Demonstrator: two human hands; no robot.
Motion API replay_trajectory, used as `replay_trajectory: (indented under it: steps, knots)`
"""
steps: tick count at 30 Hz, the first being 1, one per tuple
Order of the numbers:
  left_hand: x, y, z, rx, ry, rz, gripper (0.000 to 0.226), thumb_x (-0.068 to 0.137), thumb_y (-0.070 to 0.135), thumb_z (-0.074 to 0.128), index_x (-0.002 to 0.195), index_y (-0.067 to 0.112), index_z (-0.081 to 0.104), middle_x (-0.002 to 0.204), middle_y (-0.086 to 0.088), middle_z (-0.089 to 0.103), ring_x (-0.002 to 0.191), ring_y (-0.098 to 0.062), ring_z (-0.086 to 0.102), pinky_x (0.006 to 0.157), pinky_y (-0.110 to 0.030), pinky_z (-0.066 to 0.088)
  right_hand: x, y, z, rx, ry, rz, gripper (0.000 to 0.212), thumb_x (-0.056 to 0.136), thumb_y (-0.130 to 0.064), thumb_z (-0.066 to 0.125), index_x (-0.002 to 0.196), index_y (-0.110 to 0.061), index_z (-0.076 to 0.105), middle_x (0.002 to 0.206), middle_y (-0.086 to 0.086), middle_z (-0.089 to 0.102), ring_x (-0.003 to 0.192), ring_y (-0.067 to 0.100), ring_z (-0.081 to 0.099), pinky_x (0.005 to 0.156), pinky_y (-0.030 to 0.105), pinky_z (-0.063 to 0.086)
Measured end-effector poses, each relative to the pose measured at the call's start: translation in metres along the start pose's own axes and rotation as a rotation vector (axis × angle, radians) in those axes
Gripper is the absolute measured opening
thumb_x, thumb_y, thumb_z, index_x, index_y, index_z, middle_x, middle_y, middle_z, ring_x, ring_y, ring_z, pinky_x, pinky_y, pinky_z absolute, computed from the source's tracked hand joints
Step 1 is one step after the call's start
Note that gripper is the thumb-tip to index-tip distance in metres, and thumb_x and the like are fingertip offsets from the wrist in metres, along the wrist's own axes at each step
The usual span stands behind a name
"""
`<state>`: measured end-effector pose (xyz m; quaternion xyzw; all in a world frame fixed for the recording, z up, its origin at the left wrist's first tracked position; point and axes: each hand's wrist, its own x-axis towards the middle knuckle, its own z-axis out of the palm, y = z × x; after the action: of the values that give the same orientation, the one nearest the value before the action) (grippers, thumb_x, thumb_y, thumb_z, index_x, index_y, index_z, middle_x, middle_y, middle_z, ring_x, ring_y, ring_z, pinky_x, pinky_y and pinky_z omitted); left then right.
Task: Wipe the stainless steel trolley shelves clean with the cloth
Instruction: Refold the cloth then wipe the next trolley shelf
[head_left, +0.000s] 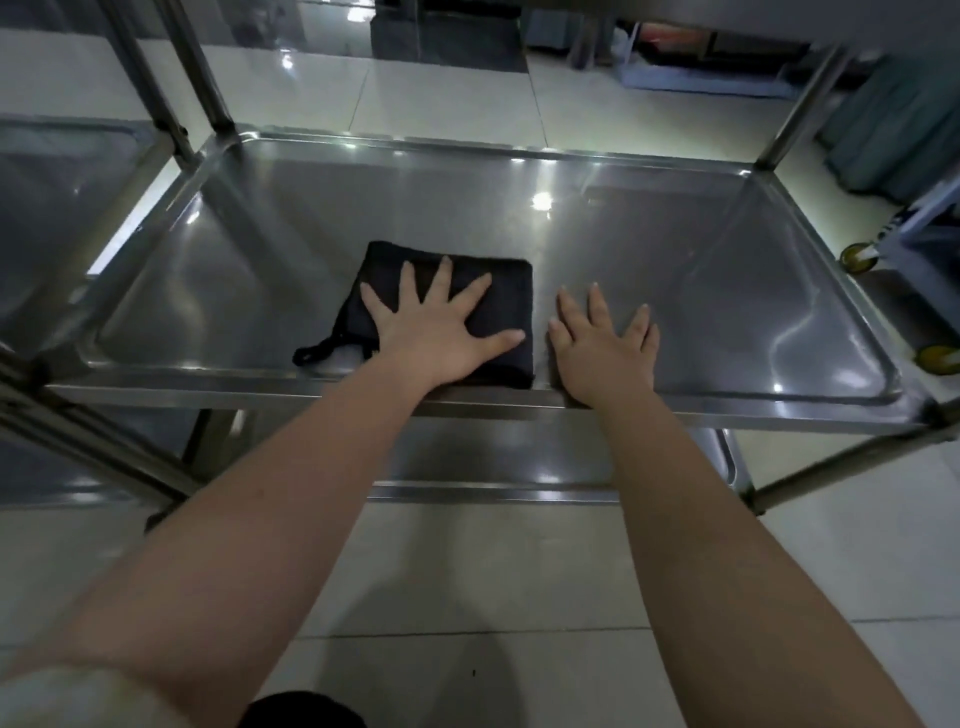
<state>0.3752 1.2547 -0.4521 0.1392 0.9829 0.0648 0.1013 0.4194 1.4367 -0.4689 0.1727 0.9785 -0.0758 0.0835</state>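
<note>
A folded black cloth (506, 291) with a small hanging loop lies on the middle shelf (701, 270) of the stainless steel trolley, near its front edge. My left hand (436, 332) presses flat on the cloth with fingers spread. Just right of the cloth, my right hand (605, 348) rests flat on the bare steel, fingers straight, not touching the cloth. Below the front rim a lower shelf (498, 462) shows.
Upright trolley posts stand at the back left (208, 78) and back right (802, 104). A second steel trolley (67, 218) stands close on the left. Yellow castor wheels (857, 257) of another cart sit at the right. Glossy white floor tiles (467, 571) lie all around.
</note>
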Motion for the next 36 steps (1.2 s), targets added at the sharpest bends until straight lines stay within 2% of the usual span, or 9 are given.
replay_trajectory:
  steps: [5,7,10,16,20,25,30,33,36]
  knots:
    - [-0.052,-0.056,-0.002,-0.028,-0.048,-0.025,0.089,0.070,0.094,0.023,0.148,0.059,-0.002,0.163,0.015,-0.013,0.150,-0.026,-0.015,0.112,-0.066,-0.013,0.000,-0.022,-0.006,0.050,-0.037,0.109,0.055,0.101,-0.056,0.008,0.153,-0.044,-0.005,0.163,-0.012,-0.014,0.144,0.046,-0.020,0.114,0.064,-0.009]
    - [-0.052,-0.070,-0.005,-0.036,-0.063,-0.052,0.089,0.070,0.094,0.024,0.148,0.059,-0.002,0.163,0.015,-0.014,0.150,-0.026,-0.015,0.113,-0.066,-0.013,0.006,-0.057,-0.007,0.017,-0.015,0.016,0.056,0.100,-0.057,0.004,0.153,-0.043,-0.009,0.162,-0.012,-0.015,0.144,0.045,-0.022,0.112,0.068,-0.009]
    - [-0.045,-0.087,-0.008,-0.002,-0.079,-0.070,0.090,0.070,0.095,0.023,0.147,0.059,-0.006,0.162,0.015,-0.017,0.149,-0.026,-0.017,0.112,-0.066,-0.013,0.013,-0.106,-0.003,0.029,0.023,-0.151,0.060,0.098,-0.063,0.004,0.154,-0.043,-0.004,0.164,-0.010,-0.007,0.145,0.044,-0.018,0.113,0.064,-0.011]
    - [-0.009,-0.166,-0.021,-0.005,0.005,-0.184,0.095,0.066,0.097,0.025,0.148,0.059,-0.002,0.163,0.013,-0.011,0.149,-0.030,-0.016,0.111,-0.070,-0.006,0.016,-0.113,0.017,-0.021,0.070,-0.126,0.073,0.082,-0.084,0.003,0.149,-0.054,0.000,0.164,-0.010,-0.005,0.145,0.048,-0.009,0.109,0.072,-0.010]
    - [0.035,-0.180,-0.039,-0.011,0.007,-0.192,0.093,0.068,0.097,0.026,0.149,0.058,0.002,0.164,0.013,-0.008,0.150,-0.030,-0.013,0.112,-0.069,-0.005,0.019,-0.116,0.018,-0.061,0.080,-0.125,0.078,0.078,-0.089,0.009,0.148,-0.055,-0.001,0.164,-0.009,-0.006,0.145,0.050,-0.010,0.108,0.072,-0.009]
    - [0.048,-0.170,-0.042,0.013,-0.026,-0.199,0.091,0.070,0.095,0.023,0.149,0.057,0.000,0.164,0.011,-0.009,0.149,-0.033,-0.014,0.110,-0.071,-0.006,0.019,-0.116,0.018,-0.080,0.071,-0.151,0.075,0.082,-0.085,0.010,0.149,-0.053,0.000,0.164,-0.010,-0.005,0.146,0.048,-0.008,0.106,0.075,-0.006]
    - [-0.023,-0.155,-0.021,0.018,-0.039,-0.070,0.095,0.062,0.098,0.016,0.146,0.061,-0.005,0.163,0.013,-0.013,0.149,-0.033,-0.016,0.110,-0.071,-0.008,0.015,-0.120,0.016,-0.105,0.118,-0.433,0.060,0.095,-0.067,0.019,0.152,-0.048,0.010,0.163,-0.014,0.006,0.149,0.034,0.001,0.109,0.072,0.003]
    - [-0.069,-0.158,-0.011,0.005,-0.013,-0.149,0.090,0.068,0.096,0.017,0.147,0.059,-0.004,0.163,0.015,-0.012,0.149,-0.030,-0.015,0.110,-0.072,-0.005,0.012,-0.118,0.015,-0.115,0.139,-0.543,0.058,0.098,-0.061,0.024,0.153,-0.045,0.016,0.164,-0.013,0.010,0.150,0.030,-0.001,0.115,0.064,0.006]
    - [-0.086,-0.168,-0.009,-0.010,0.014,-0.235,0.090,0.068,0.097,0.015,0.147,0.059,-0.004,0.163,0.015,-0.011,0.150,-0.029,-0.013,0.110,-0.073,-0.001,0.014,-0.127,0.011,-0.195,0.188,-0.529,0.061,0.097,-0.062,0.022,0.154,-0.041,0.017,0.165,-0.009,0.005,0.149,0.035,-0.008,0.117,0.062,0.002]
